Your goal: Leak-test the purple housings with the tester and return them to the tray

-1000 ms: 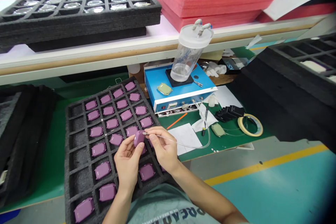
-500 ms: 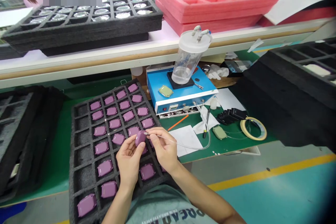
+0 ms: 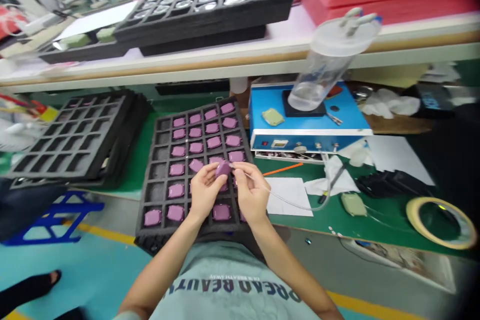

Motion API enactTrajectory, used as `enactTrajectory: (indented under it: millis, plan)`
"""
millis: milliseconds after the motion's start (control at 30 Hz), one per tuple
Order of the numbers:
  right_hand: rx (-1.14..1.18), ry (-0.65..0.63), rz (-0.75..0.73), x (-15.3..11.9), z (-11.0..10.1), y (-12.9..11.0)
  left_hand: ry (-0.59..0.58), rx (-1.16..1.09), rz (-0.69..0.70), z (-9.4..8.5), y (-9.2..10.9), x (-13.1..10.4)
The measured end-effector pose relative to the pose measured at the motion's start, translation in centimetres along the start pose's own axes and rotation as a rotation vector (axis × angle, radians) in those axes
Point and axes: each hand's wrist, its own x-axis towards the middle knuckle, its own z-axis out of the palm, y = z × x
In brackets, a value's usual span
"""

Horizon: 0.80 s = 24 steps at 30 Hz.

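Note:
Over the dark foam tray (image 3: 155, 191), my left hand (image 3: 205, 194) grips a small purple watch-case-like part (image 3: 222, 168) between thumb and fingers, tilted on edge. My right hand (image 3: 252, 195) pinches the end of a thin clear tube (image 3: 290, 203), with its tip at the right side of the part. Whether tip and part touch is too small to tell. Rows of similar purple parts (image 3: 176, 190) lie in the tray's cells; most of the left column shows bare foam. From my right hand the tube curves toward the front of a blue control box (image 3: 258, 110).
A clear canister (image 3: 318, 70) stands tilted in view on the blue box, beside a green part (image 3: 273, 117). White paper (image 3: 290, 195), a tape roll (image 3: 412, 220) and another green part (image 3: 353, 204) lie to the right. Stacked black trays (image 3: 75, 135) stand left, beneath a shelf (image 3: 210, 66).
The view has swung left, so the tray, box and hands appear farther right and more of the left side shows. Both hands keep the same hold on the purple part and tube.

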Motion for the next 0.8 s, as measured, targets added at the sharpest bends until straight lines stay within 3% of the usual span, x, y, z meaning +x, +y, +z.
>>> enactTrajectory:
  millis: [133, 233, 300, 367, 433, 533, 633, 800]
  plan:
    - [0.035, 0.052, 0.035, -0.7, -0.5, -0.2, -0.006, 0.008, 0.029, 0.5, 0.1, -0.8]
    - [0.012, 0.068, 0.057, -1.2, -0.8, -0.5, -0.017, 0.090, 0.137, -0.6, 0.8, -1.4]
    - [0.005, 0.081, 0.061, -1.5, -1.0, -0.6, 0.021, 0.250, 0.235, -3.0, 1.8, -1.7]
    - [0.015, 0.080, 0.063, -1.7, -1.0, -0.8, 0.113, 0.539, 0.291, -6.7, 3.0, -2.1]
    - [0.021, 0.067, 0.070, -1.8, -1.0, -0.8, 0.194, 0.859, 0.259, -10.7, 4.1, -2.7]
    - [-0.004, 0.046, 0.082, -1.9, -0.9, -0.9, 0.190, 1.031, 0.177, -15.3, 4.7, -3.5]
    - [-0.030, 0.049, 0.090, -1.9, -0.9, -0.9, 0.126, 1.073, 0.147, -17.0, 4.5, -3.7]
    - [-0.086, 0.049, 0.121, -1.9, -0.8, -1.1, 0.030, 1.140, 0.124, -18.0, 4.6, -3.7]
